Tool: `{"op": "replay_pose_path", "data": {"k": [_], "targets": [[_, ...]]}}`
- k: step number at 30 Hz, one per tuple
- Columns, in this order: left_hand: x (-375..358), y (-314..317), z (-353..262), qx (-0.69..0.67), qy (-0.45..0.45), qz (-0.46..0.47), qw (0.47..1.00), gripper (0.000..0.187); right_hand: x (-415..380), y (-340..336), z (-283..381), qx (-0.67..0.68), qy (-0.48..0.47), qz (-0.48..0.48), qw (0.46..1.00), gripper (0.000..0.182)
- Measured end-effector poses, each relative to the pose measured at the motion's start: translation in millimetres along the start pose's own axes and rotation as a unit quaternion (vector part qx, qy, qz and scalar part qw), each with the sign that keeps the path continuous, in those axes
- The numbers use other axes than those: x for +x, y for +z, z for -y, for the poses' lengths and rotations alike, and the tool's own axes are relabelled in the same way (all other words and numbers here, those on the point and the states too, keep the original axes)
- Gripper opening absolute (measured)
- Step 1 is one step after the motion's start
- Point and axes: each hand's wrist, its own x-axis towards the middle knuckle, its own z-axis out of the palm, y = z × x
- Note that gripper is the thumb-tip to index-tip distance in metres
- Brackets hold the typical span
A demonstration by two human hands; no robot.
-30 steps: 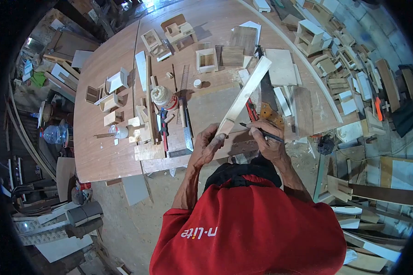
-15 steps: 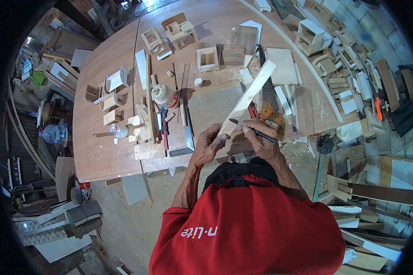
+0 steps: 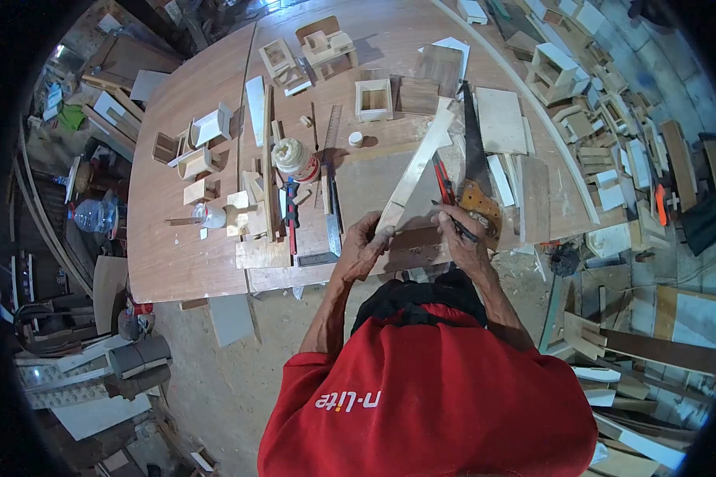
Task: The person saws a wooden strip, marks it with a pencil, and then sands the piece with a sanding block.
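A long pale wood strip (image 3: pixel 420 165) is gripped at its near end by my left hand (image 3: pixel 363 248), its far end pointing up and to the right over the table. A short dark line crosses the strip near my left fingers. My right hand (image 3: pixel 465 245) holds a dark pen (image 3: pixel 464 230), its tip apart from the strip, to the right. Beyond my right hand lie a handsaw (image 3: pixel 474 139) with a worn wooden handle and a red-and-black tool (image 3: pixel 442 176).
On the table (image 3: pixel 167 262) are a glue jar (image 3: pixel 296 161), a metal square (image 3: pixel 333 215), a white cap (image 3: pixel 356 139) and small wooden box pieces (image 3: pixel 373 99). Left of the glue jar stand more small wooden assemblies (image 3: pixel 212 126). Offcuts (image 3: pixel 605 171) are heaped at the right.
My right hand and the pen have drawn back from the strip to the right. The strip has tilted a little more upright, and a dark line shows on it.
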Motion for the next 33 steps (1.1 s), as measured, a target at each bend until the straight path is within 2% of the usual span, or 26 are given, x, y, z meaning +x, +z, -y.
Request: {"op": "replay_pose_path", "data": {"k": [2,6,8,10,11,12,14,15,17,20,22,24,26,27,28,30,33], "targets": [[-3,2,-1,0.084,0.017,-0.061,0.994,0.033,4,9,-18,-0.01,-0.02,0.009,1.0,0.022],[-6,-12,18,0.14,-0.023,-0.101,0.985,0.038,13,25,-22,-0.065,-0.067,0.032,0.995,0.022],[-12,-15,21,0.113,-0.017,-0.118,0.986,0.038,20,34,-16,-0.064,-0.051,0.053,0.995,0.022],[-17,-18,15,0.087,-0.01,-0.136,0.987,0.037,26,41,-1,-0.184,-0.199,-0.004,0.963,0.027],[-19,-21,12,0.102,-0.005,-0.126,0.987,0.036,30,42,0,-0.217,-0.245,0.0,0.945,0.032],[-21,-22,8,0.117,0.0,-0.115,0.986,0.035,36,40,8,-0.215,-0.245,0.002,0.945,0.032],[-24,-27,7,0.108,-0.01,-0.096,0.989,0.034,50,33,27,-0.36,-0.37,0.046,0.855,0.028],[-24,-29,7,0.1,-0.019,-0.074,0.992,0.033,59,31,26,-0.36,-0.369,0.046,0.856,0.028],[-24,-35,11,0.118,-0.036,-0.046,0.991,0.032,73,23,22,-0.414,-0.356,0.177,0.819,0.034],[-26,-37,0,0.111,-0.068,-0.009,0.991,0.031,79,17,21,-0.414,-0.363,0.233,0.802,0.031],[-26,-36,5,0.084,-0.084,0.005,0.993,0.03,78,15,12,-0.421,-0.377,0.229,0.793,0.03],[-21,-38,21,0.055,0.012,-0.078,0.995,0.029,72,12,4,-0.42,-0.35,0.225,0.807,0.021],[-19,-53,18,0.081,-0.014,-0.129,0.988,0.028,65,2,-3,-0.406,-0.348,0.213,0.818,0.02],[-13,-67,41,0.127,0.029,-0.182,0.975,0.027,60,-5,-1,-0.42,-0.321,0.213,0.821,0.019],[-13,-76,22,0.237,-0.068,-0.191,0.95,0.03,57,-13,1,-0.435,-0.294,0.212,0.824,0.019],[-4,-91,44,0.426,0.029,-0.246,0.87,0.032,48,-28,1,-0.429,-0.29,0.206,0.83,0.023],[15,-108,74,0.499,0.037,-0.216,0.839,0.034,32,-45,0,-0.426,-0.214,0.173,0.862,0.034]]}}
